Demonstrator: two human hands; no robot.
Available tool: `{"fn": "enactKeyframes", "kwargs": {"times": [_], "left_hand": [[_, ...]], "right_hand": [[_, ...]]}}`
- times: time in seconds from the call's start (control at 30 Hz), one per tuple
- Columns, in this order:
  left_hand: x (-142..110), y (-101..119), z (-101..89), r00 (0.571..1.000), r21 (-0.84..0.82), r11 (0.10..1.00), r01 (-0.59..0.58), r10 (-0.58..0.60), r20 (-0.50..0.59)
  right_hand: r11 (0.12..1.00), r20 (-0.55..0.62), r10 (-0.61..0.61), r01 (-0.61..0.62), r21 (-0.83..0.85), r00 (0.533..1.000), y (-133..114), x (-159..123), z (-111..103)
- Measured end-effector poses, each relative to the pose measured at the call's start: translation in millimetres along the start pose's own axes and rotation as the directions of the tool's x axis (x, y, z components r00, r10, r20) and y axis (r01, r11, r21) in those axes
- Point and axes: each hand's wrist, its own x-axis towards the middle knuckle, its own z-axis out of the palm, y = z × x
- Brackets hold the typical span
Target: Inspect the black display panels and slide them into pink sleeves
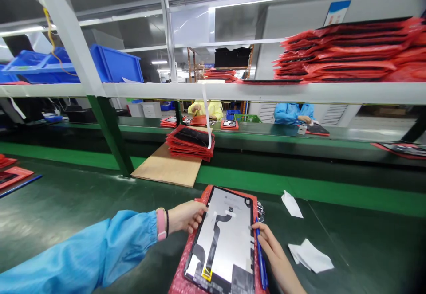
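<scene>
The display panel [229, 236] lay back side up on red bubble wrap [181, 272], on the green worktop [133, 209] in front of the person. Of the two hands, the left hand [188, 215] was nearly closed, its fingers curled in and pinching the panel's left edge. The right hand [274, 249] had its fingers partly bent, the fingertips touching the right edge; whether they gripped it could not be told. A blue pen [262, 265] lay lengthwise between that hand and the panel, and it was unclear if the hand held it too. A dark ribbon cable [215, 236] ran down the panel's pale back to a yellow patch [207, 273] near its lower end. To the right lay two white cloths [311, 256], well apart from the panel. Beyond it, a stack of red sleeves [189, 145] rested on a wooden board [166, 170]
</scene>
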Motion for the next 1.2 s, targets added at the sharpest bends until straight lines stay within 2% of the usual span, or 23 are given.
{"fn": "enactKeyframes", "kwargs": {"times": [0.1,0.2,0.3,0.37,0.43,0.5,0.57,0.63,0.7,0.8,0.87,0.93,1.0,1.1,1.2], "left_hand": [[-1,9,5.9,0.999,0.005,1.0,-0.022,0.021,0.047],[-5,16,18.2,0.985,-0.082,0.987,-0.135,0.143,0.099],[-6,17,28.6,0.965,-0.234,0.943,-0.237,0.256,0.054],[-5,17,30.0,0.946,-0.3,0.901,-0.315,0.323,-0.024],[-5,21,26.9,0.911,-0.323,0.853,-0.41,0.399,-0.104],[-7,28,21.5,0.869,-0.321,0.808,-0.495,0.466,-0.165],[-11,37,16.6,0.806,-0.297,0.75,-0.592,0.546,-0.228],[-16,43,13.6,0.726,-0.259,0.68,-0.687,0.619,-0.301],[-22,47,12.2,0.667,-0.212,0.638,-0.741,0.659,-0.349],[-30,48,11.2,0.631,-0.168,0.619,-0.767,0.681,-0.371],[-34,50,10.7,0.603,-0.152,0.597,-0.787,0.695,-0.391],[-37,51,10.9,0.591,-0.153,0.586,-0.796,0.696,-0.409],[-38,52,12.1,0.596,-0.168,0.585,-0.793,0.69,-0.411],[-38,51,15.0,0.614,-0.198,0.592,-0.781,0.669,-0.418],[-38,49,17.2,0.65,-0.264,0.603,-0.753,0.621,-0.438]], "right_hand": [[0.999,0.055,0.034,-0.034,0.011,0.998,-1,2,-3],[0.997,0.06,0.074,-0.076,0.025,0.995,-4,6,-13],[0.984,0.0,0.052,-0.051,0.169,0.999,-15,11,-30],[0.941,-0.03,-0.022,0.031,0.338,0.999,-31,12,-39],[0.885,-0.07,-0.133,0.15,0.441,0.989,-53,12,-41],[0.874,-0.077,-0.223,0.234,0.426,0.972,-80,9,-36],[0.868,-0.078,-0.282,0.289,0.403,0.956,-105,7,-24],[0.834,-0.054,-0.382,0.37,0.409,0.923,-124,6,-9],[0.811,-0.031,-0.45,0.422,0.405,0.893,-134,8,5],[0.823,-0.048,-0.467,0.454,0.343,0.883,-138,17,22],[0.844,-0.1,-0.48,0.49,0.22,0.872,-136,23,28],[0.842,-0.166,-0.524,0.537,0.051,0.836,-133,27,31],[0.802,-0.205,-0.593,0.595,-0.059,0.779,-131,29,32],[0.736,-0.239,-0.67,0.672,-0.086,0.703,-130,30,34],[0.722,-0.286,-0.681,0.684,-0.109,0.674,-130,29,38]]}}
